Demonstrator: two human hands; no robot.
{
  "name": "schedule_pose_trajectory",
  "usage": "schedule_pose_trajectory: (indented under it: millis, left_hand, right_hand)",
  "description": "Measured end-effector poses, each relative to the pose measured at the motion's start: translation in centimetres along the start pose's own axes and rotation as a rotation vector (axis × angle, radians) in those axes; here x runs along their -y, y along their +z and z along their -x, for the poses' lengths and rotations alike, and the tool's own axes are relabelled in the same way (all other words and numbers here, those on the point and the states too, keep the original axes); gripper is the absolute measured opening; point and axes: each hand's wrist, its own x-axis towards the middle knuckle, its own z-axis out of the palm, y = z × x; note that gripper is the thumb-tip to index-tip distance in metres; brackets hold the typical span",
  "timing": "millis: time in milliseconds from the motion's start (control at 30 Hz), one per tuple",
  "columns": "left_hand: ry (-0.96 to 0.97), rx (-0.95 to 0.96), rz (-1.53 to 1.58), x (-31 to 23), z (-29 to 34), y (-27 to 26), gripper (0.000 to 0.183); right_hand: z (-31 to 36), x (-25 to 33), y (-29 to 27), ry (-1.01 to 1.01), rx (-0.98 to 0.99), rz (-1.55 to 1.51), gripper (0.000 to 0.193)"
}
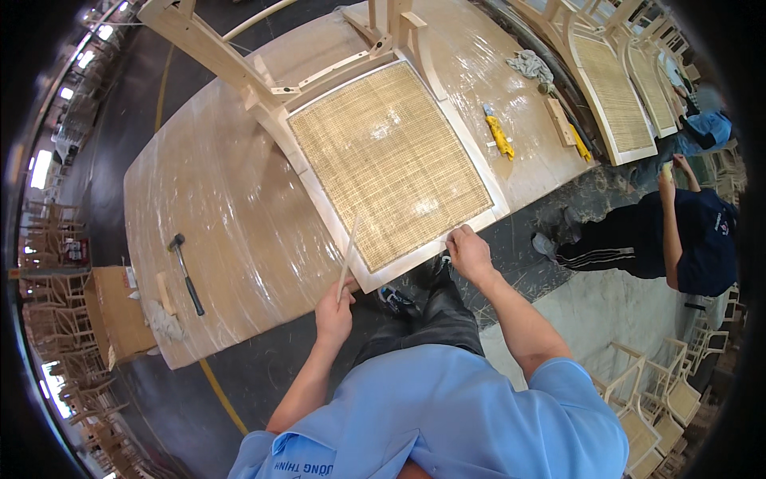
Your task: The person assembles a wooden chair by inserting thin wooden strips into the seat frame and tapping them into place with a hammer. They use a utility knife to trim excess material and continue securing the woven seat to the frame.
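Observation:
A pale wooden chair frame (315, 190) lies on the padded table, with a woven cane panel (391, 152) set into its white-edged square. Its near corner points toward me, just past the table's front edge. My left hand (333, 315) is closed on a thin pale stick (349, 254), which slants up across the left border of the panel near that corner. Along the near edge, my right hand (469, 251) grips the frame's rim with thumb and fingers; its fingertips are partly hidden.
A hammer (187, 275) lies on the plastic-wrapped table (215, 215) at left. A yellow-handled knife (500, 134), a wood block (561, 122) and a grey rag (530, 65) lie at right. Another cane chair (610, 92) stands beyond. A person (674, 215) in dark clothes works at right.

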Motion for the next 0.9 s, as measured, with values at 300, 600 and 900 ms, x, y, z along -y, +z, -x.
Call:
schedule_pose_trajectory:
  millis: [300,600,900]
  left_hand:
    - [-0.031,-0.011,0.019,1.0,0.2,-0.4,0.028]
    - [-0.015,-0.01,-0.011,0.8,-0.4,-1.4,0.029]
    - [0.011,-0.062,0.02,1.8,-0.1,-2.3,0.029]
  right_hand:
    - [2.7,-2.9,-2.3,0.034,0.026,0.035,0.01]
    - [5.1,-9.8,-4.7,0.201,0.16,0.34,0.013]
    - [2.3,-7.4,-5.5,0.051,0.023,0.247,0.009]
